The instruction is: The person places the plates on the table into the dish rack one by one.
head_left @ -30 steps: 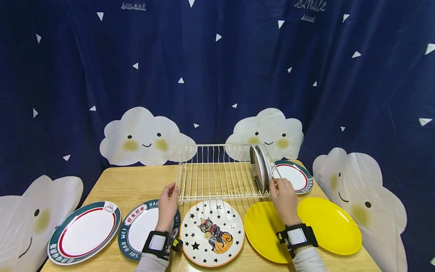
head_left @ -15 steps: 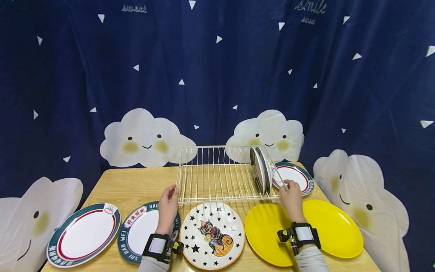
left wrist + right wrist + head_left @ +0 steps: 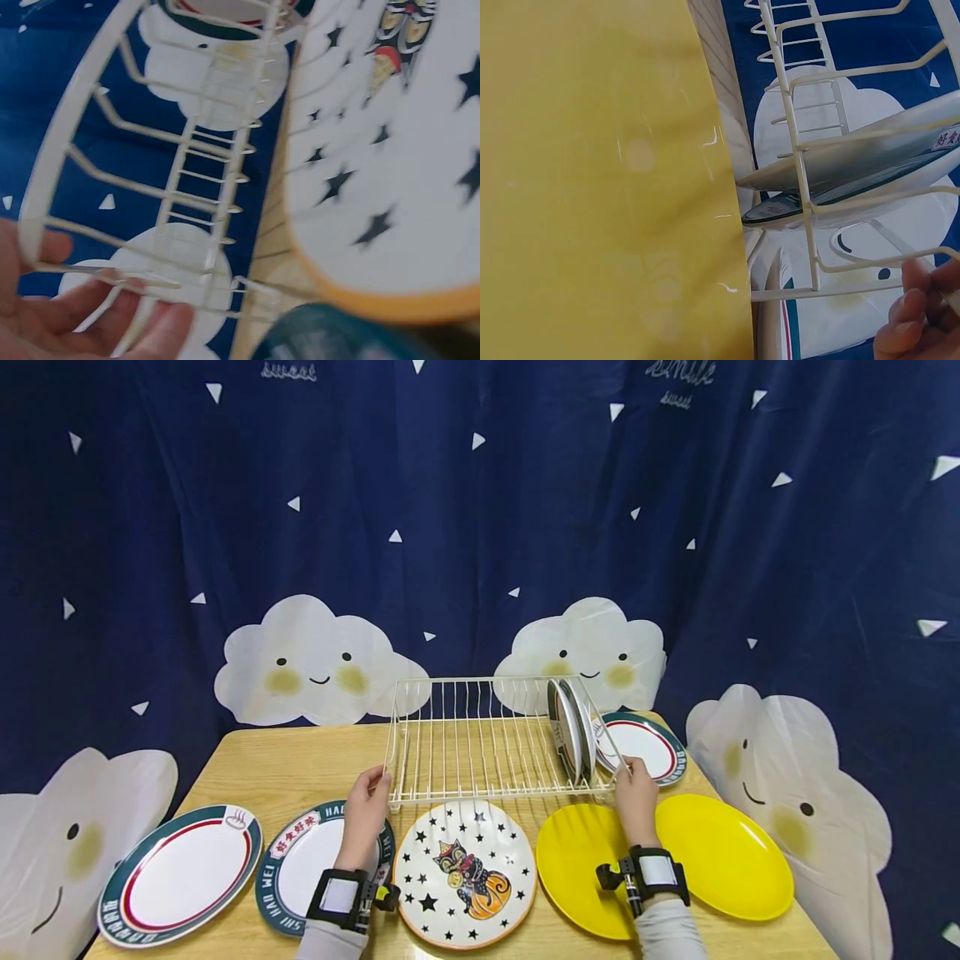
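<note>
A white wire dish rack (image 3: 480,794) stands on the wooden table, and each of my hands is at one of its front corners. My left hand (image 3: 366,806) grips the left end; the left wrist view shows thumb and fingers (image 3: 161,330) around the end wire. With the thumb and fingers of my right hand (image 3: 637,797), I pinch the right end wire, seen in the right wrist view beside the rack's corner. Two plates (image 3: 573,735) stand on edge in the slots at the rack's right end.
In front lie two green-rimmed plates, one far left (image 3: 187,877) and one (image 3: 311,868) partly behind my left arm. A star-patterned plate (image 3: 465,872) and two yellow plates (image 3: 577,868) (image 3: 723,856) follow to the right. Another green-rimmed plate (image 3: 648,747) lies behind the rack's right end.
My right hand has moved right, from beside the standing plates to the rack's right front corner, and now pinches the wire there. The left hand keeps its hold on the left end.
</note>
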Available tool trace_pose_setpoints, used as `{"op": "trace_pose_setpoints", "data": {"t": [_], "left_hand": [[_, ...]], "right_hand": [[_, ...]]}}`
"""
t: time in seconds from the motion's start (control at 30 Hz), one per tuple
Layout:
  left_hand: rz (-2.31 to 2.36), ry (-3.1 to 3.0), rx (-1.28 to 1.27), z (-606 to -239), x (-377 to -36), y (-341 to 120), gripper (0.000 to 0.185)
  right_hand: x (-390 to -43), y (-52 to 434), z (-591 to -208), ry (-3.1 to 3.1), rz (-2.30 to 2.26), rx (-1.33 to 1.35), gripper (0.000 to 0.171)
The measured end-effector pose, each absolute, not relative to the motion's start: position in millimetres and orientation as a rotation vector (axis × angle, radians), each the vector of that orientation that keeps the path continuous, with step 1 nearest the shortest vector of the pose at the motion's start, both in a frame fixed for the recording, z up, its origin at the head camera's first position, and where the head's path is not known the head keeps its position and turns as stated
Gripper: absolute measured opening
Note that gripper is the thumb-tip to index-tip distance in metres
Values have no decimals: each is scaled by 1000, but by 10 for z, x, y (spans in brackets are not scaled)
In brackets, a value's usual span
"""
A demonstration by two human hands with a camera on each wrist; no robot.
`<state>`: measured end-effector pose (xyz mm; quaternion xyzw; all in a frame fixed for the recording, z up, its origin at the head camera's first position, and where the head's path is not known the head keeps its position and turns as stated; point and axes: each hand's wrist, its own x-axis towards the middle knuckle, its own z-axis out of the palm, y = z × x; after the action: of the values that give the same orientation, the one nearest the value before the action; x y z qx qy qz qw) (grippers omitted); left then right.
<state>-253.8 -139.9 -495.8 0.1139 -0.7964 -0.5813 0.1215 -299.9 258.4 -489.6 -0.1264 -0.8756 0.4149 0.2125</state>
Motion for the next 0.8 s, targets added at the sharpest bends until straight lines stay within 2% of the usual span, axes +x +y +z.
{"op": "trace_pose_setpoints", "data": {"t": [0.2,0.43,0.63,0.8], "left_hand": [[-1752,-2511,260,-4775,-2393,-1505,46],[-1844,-2572,245,-4649,-2045,-1800,44],[-1559,-2747,410,-4621,-1734,-2190,52],[-1270,-2848,655,-4689,-1543,-2581,56]], "right_hand": [[-3028,2590,-4913,-2451,1212,-375,30],[-2995,2577,-4930,-2434,1215,-359,30],[-3006,2568,-4942,-2424,1233,-361,28],[-3003,2568,-4951,-2415,1233,-369,28]]}}
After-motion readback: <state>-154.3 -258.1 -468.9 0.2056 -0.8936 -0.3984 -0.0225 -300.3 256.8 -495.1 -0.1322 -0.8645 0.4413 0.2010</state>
